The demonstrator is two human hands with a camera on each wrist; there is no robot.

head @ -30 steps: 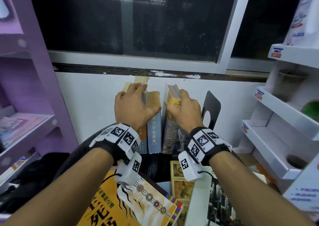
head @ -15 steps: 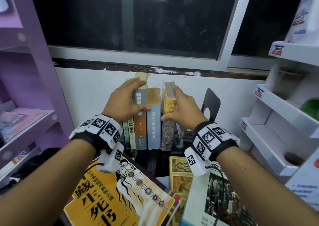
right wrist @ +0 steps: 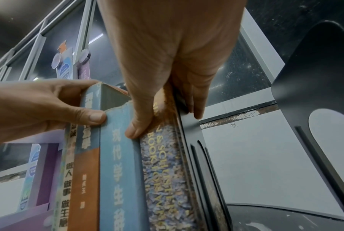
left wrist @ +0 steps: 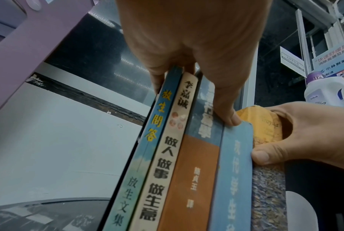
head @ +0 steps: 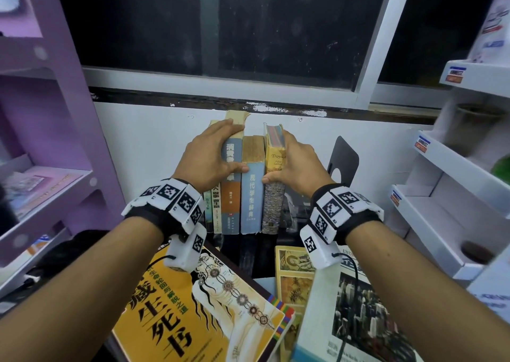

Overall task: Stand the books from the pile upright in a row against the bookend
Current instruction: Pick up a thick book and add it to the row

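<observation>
Several books stand upright in a row at the back of the table. My left hand [head: 209, 160] grips the left group, its thumb lying across the blue-and-orange book [head: 231, 204] up to the light blue book [head: 251, 196]. My right hand [head: 295, 162] pinches the yellow speckled book [head: 273, 207] at the row's right end, thumb on the spine and fingers on its far side. The black bookend [head: 343, 162] stands to the right, a gap away. The left wrist view shows the thin blue book [left wrist: 157, 125] and the cream book [left wrist: 173, 140].
The flat pile lies near me: a big yellow book [head: 193, 320], a small tan one [head: 295, 278] and a white cityscape book [head: 358, 320]. A purple shelf [head: 55, 113] stands at the left, white shelves [head: 455, 182] at the right, and a wall and window behind.
Both hands slid from the book tops to the sides. The yellow speckled book moved left and now touches the light blue book.
</observation>
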